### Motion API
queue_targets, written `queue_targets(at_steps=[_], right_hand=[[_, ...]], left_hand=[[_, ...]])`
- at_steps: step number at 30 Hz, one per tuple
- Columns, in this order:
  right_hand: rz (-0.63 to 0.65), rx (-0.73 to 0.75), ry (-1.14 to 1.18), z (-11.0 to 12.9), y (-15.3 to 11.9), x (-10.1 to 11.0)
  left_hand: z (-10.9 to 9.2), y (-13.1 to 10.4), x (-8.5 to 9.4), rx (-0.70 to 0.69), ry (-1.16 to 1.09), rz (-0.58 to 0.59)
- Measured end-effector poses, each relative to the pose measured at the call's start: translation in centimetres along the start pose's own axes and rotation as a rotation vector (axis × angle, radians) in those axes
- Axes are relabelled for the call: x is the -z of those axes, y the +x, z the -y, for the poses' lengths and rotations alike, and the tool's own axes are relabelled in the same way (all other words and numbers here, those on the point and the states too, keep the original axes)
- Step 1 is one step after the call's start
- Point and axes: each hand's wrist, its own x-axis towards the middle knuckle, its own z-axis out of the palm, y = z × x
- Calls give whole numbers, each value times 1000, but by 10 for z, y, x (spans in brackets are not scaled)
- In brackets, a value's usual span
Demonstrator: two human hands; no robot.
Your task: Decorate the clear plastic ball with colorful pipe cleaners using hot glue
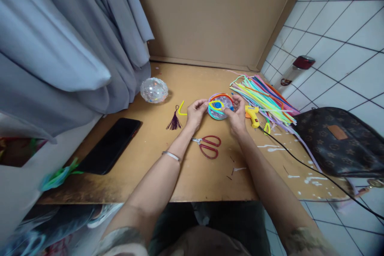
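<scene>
A clear round ball (pixel 221 115) wrapped with coloured pipe cleaners is between my two hands over the table. On it a yellow pipe cleaner (pixel 213 109) forms an eye-shaped loop around a blue disc (pixel 218 105). My left hand (pixel 197 113) pinches the loop's left end at the ball's edge. From the other side my right hand (pixel 237 114) grips the ball, thumb on its front near a blue part. A bent yellow pipe cleaner (pixel 180 109) and a dark purple tassel (pixel 174 121) lie left of my left hand. Below the ball are red-handled scissors (pixel 209 144).
Right of my right hand lies a yellow glue gun (pixel 253 117) with a black cord, beside a heap of pipe cleaners (pixel 261 94). A brown patterned bag (pixel 339 144) is at the right edge. A second clear ball (pixel 154 90) and a black phone (pixel 109 146) lie left.
</scene>
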Motion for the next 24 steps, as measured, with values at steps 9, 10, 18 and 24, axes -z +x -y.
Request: queue_targets(at_steps=[9, 10, 18, 24], right_hand=[[-12, 11, 9, 1, -4, 0], [-13, 13, 10, 1, -5, 0], [-8, 29, -4, 1, -7, -1], [0, 31, -21, -2, -6, 3]], left_hand=[[-2, -2, -1, -55, 95, 14], [-3, -3, -2, -97, 136, 6], [-15, -20, -9, -390, 388, 76], [-17, -24, -7, -499, 518, 199]])
